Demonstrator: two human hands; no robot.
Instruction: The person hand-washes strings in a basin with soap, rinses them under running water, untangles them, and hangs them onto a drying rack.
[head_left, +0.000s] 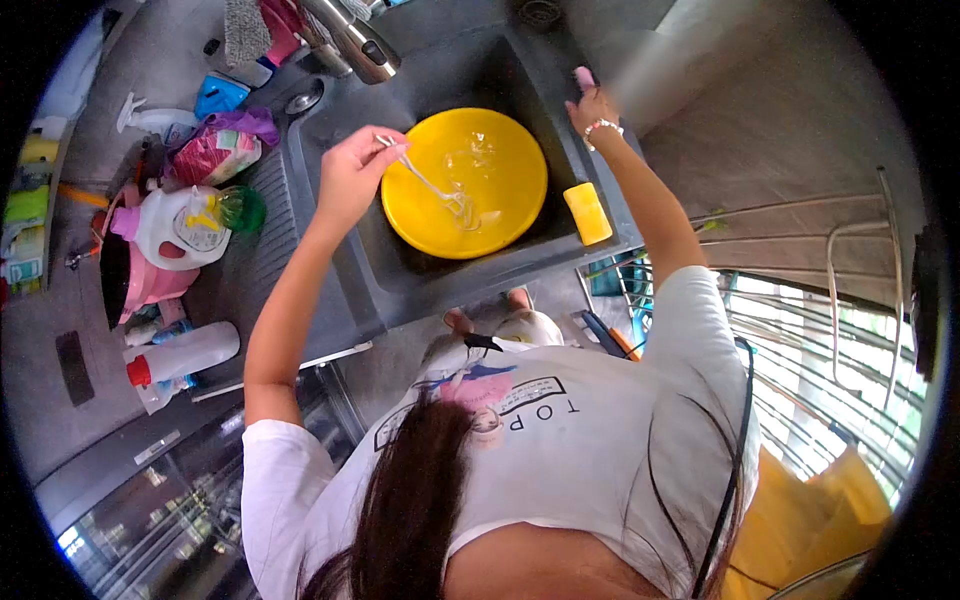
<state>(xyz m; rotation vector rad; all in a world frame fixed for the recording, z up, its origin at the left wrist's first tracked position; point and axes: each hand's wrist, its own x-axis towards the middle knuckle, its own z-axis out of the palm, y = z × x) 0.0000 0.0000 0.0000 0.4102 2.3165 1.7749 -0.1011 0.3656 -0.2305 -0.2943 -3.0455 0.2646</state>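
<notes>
My left hand (355, 175) is closed around the handle end of a fork (430, 184). The fork's far end reaches down into a yellow bowl (410, 215), where there appears to be clear water. This bowl sits in the dark sink basin (345, 130). At the right-hand rim of the sink is my right hand (597, 110), with a beaded bracelet (603, 128) at the wrist. A small pink thing (584, 76) shows at its fingertips; its kind is unclear. A yellow sponge (587, 213) lies on the rim nearer to me.
A metal faucet (355, 45) rises behind the sink. Left of it are a spoon (304, 96), a spray bottle (155, 118), a white detergent bottle (175, 228), a pink basin (150, 280) and a red-capped bottle (190, 355). A wire rack (830, 300) stands at the right.
</notes>
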